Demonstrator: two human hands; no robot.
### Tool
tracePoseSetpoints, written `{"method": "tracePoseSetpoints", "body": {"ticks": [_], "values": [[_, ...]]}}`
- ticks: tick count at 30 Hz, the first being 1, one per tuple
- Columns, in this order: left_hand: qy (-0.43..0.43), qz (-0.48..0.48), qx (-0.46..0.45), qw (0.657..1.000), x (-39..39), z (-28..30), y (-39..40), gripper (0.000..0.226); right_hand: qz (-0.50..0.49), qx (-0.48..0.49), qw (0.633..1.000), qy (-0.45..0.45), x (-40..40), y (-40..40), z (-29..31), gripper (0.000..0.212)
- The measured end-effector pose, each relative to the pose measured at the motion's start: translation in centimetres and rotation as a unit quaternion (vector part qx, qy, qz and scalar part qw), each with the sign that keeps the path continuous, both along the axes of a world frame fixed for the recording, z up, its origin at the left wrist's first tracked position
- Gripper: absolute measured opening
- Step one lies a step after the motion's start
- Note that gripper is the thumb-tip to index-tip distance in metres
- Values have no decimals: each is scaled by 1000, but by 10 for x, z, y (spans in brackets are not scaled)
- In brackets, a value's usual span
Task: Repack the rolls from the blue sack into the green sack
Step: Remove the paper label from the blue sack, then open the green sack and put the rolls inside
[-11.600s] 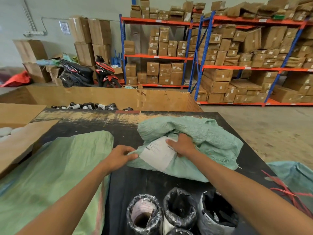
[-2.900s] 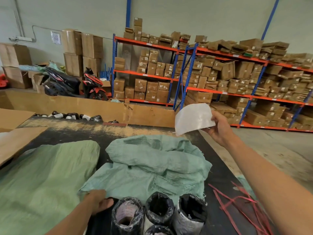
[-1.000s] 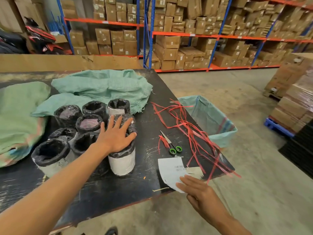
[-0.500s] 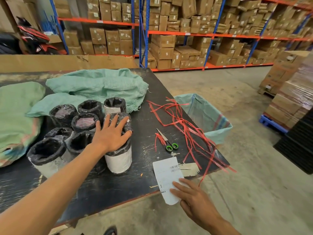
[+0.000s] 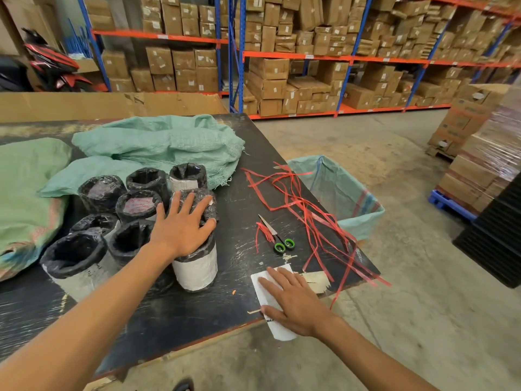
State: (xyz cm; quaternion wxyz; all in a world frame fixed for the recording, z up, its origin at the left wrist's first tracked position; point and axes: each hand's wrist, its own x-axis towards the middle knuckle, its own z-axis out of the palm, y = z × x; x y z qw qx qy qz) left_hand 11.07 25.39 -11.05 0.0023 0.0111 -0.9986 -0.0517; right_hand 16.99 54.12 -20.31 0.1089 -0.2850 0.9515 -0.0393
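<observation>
Several upright rolls wrapped in black plastic (image 5: 141, 206) stand grouped on the black table (image 5: 197, 311). My left hand (image 5: 183, 224) rests flat, fingers spread, on top of the nearest roll (image 5: 196, 269), which has a white lower band. My right hand (image 5: 293, 303) presses flat on a white paper label (image 5: 277, 330) at the table's near edge; the label overhangs the edge. A crumpled blue-green sack (image 5: 163, 142) lies behind the rolls. A lighter green sack (image 5: 25, 187) lies flat at the left.
Green-handled scissors (image 5: 277, 238) and loose red plastic strings (image 5: 304, 210) lie on the table's right part. An open blue-green sack bin (image 5: 346, 198) stands on the floor beside the table. Shelves of cartons fill the back; stacked cartons on a pallet stand at the right.
My right hand slid forward over the white label and now lies flat on it on the table. My left hand stays on top of the nearest roll.
</observation>
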Motion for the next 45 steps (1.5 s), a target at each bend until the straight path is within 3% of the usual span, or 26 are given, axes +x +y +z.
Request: {"method": "tracePoseSetpoints", "body": {"ticks": [3,15,19,23,27,31,36,42,45], "values": [[2,-1,1,1000,1,0,-1,63,-7,9,1000,-18,-4,-5,-5,85],[12,-6,22,1000,3,-1,-2,62,21,17,999,-39,-12,-4,0,85],[45,0,51,998,4,-2,-2,61,-23,-118,992,-38,-29,-21,35,84],[151,-32,165,974,7,9,-8,63,6,-315,945,-87,-45,-53,73,61],[184,-38,218,958,15,29,-24,48,71,-337,938,-40,-66,-93,99,51],[251,27,224,942,22,50,-64,40,112,-344,932,9,-91,-145,125,44],[295,116,235,919,30,64,-152,34,165,-346,924,6,-110,-224,161,33],[239,245,259,903,47,38,-273,17,213,-323,922,-29,-120,-345,178,26],[181,364,213,888,70,7,-337,29,249,-260,930,-79,-117,-410,178,33]]}}
